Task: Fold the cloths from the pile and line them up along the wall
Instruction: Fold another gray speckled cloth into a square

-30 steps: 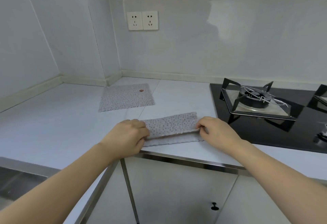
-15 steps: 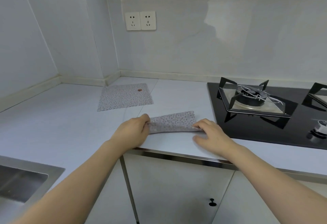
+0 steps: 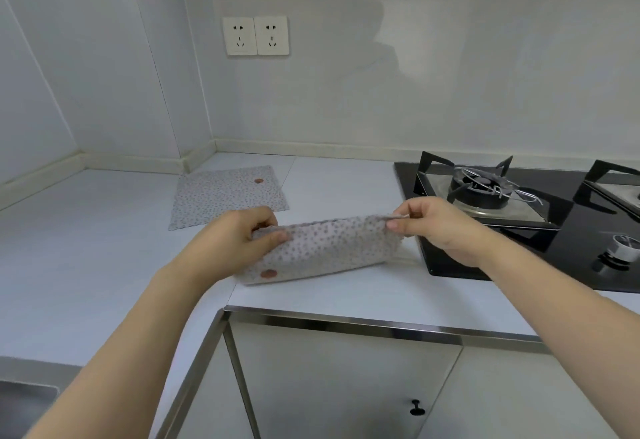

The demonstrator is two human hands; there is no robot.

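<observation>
the left hand [image 3: 242, 236] pinches the left top corner of a folded spotted cloth [image 3: 325, 251], thumb on the near face and fingers curled behind, so its grip is clamped on the fabric. the right hand [image 3: 438, 227] pinches the right top corner between thumb and forefinger, its grip likewise clamped on the cloth. the cloth hangs as a long band between the two hands, top edge raised, lower folded edge at or just above the white table [image 3: 104, 265]; whether it touches cannot be told. a small reddish-brown tag [image 3: 268, 273] shows on the near face at its lower left.

farther back and to the left, a second spotted cloth [image 3: 227, 194] lies flat on the table, spread as a square near the corner where the wall [image 3: 450, 92] steps out, its far edge close to the wall's base strip. it carries a small reddish-brown mark [image 3: 258, 181] near its far right side.

to the right, a black glass hob [image 3: 519, 255] is set into the table, with a burner and pan support [image 3: 485, 189] and a control knob [image 3: 623, 251]. the right hand is just beside the hob's left edge. a double wall socket [image 3: 255, 35] sits on the wall above the flat cloth. below the table's metal-trimmed near edge are white cabinet doors [image 3: 339, 386], one with a small dark knob [image 3: 416, 408]. a corner of a steel sink [image 3: 24, 400] shows at the near left.
</observation>
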